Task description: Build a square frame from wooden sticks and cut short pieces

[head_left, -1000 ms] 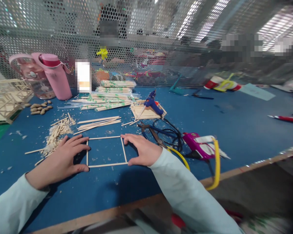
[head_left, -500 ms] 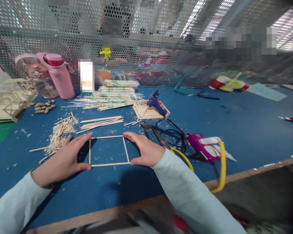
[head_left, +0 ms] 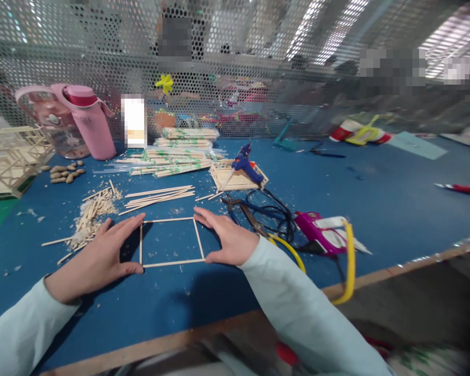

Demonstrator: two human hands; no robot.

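A thin rectangular frame of wooden sticks (head_left: 174, 262) lies flat on the blue tabletop in front of me. My left hand (head_left: 96, 261) spans its left side, thumb at the near corner and fingertips at the far one. On the right side my right hand (head_left: 235, 240) does likewise, thumb by the near corner and fingers by the far corner. Both hands hold the frame between thumb and fingers. Loose wooden sticks (head_left: 160, 196) lie just beyond it. A heap of short stick pieces (head_left: 92, 211) sits beyond my left hand.
Yellow-handled pliers (head_left: 254, 219), black cable and a purple glue gun (head_left: 317, 235) lie right of my right hand. Farther back are a blue glue gun (head_left: 245, 164) on a stick-built tray (head_left: 219, 180), bagged sticks (head_left: 172, 162), peanuts (head_left: 65, 172) and a pink bottle (head_left: 92, 125).
The whole view has shifted slightly, so things appear a little farther left. The fingers of my right hand have spread a little at the far corner. The frame stays between my hands.
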